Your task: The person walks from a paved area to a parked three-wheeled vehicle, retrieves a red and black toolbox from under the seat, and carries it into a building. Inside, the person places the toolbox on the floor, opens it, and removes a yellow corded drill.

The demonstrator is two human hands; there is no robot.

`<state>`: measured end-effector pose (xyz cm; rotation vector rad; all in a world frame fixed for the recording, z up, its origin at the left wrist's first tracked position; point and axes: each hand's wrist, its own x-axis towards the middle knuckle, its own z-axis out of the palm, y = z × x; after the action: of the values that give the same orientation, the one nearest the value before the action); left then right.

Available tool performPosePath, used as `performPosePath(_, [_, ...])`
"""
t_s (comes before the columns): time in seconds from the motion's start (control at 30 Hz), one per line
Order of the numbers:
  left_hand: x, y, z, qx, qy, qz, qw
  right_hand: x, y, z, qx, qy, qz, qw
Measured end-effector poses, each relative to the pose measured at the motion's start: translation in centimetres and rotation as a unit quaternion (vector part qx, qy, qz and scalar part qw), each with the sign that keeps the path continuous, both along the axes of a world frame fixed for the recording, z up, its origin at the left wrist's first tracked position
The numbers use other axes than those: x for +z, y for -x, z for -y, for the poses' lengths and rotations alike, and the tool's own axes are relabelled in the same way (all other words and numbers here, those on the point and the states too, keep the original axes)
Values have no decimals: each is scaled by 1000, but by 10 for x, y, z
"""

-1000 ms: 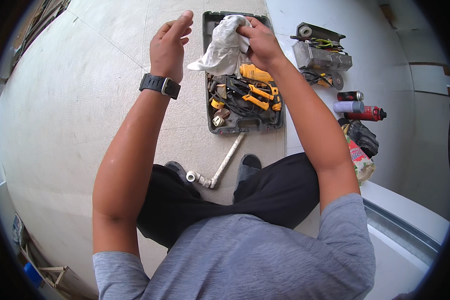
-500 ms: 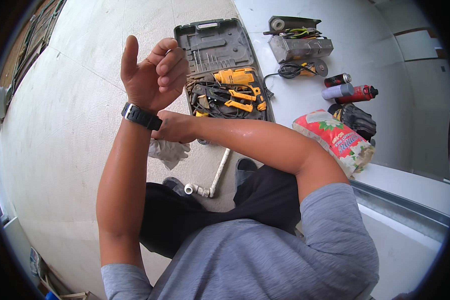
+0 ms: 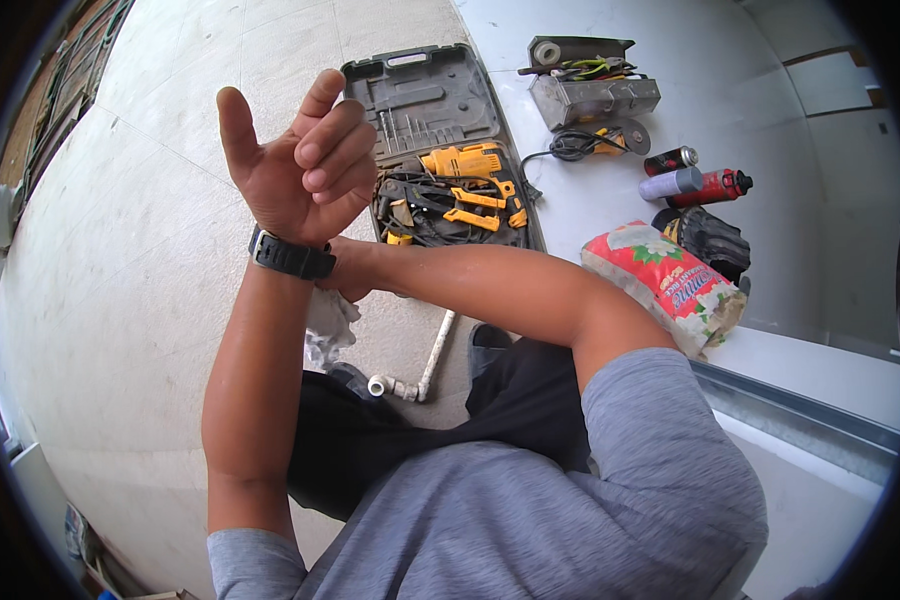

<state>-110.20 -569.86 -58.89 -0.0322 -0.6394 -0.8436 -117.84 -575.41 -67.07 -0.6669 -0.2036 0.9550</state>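
Observation:
My left hand [image 3: 305,165] is raised with the palm up, the thumb and index finger stretched out and the other fingers loosely curled; nothing is in it. A black watch [image 3: 292,258] is strapped round that wrist. My right arm crosses over, and my right hand [image 3: 352,268] is at the left wrist just below the watch, its fingers partly hidden. From it hangs a crumpled whitish cloth [image 3: 332,322], bunched beside the left forearm. A white pipe with an elbow fitting [image 3: 435,355] lies on the floor between my feet.
Ahead lies an open tool case [image 3: 425,95] with a yellow drill [image 3: 462,158] and cables. To its right are a metal toolbox [image 3: 595,100], a corded angle grinder [image 3: 605,140], spray cans [image 3: 673,184], black gloves [image 3: 710,240] and a red printed bag [image 3: 660,280].
My left hand has shifted slightly left and its fingers have spread. My right hand, with the cloth, has moved a little lower along the left wrist.

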Motion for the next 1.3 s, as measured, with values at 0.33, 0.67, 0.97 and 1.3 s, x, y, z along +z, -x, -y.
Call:
performPosePath(0.33, [-16,-17,-51,60,-115,15,991,-6,-8,21,138,288,284,904])
performPosePath(0.67, [-48,-28,-54,260,-657,-103,700,7,-118,192,-45,639,198,742])
performPosePath(0.97, [-48,-23,-62,280,-825,277,406,-47,-64,414,-50,866,86,490])
performPosePath(1.3, [-47,-19,-57,157,-827,418,342,-95,-14,462,-121,867,34,483])
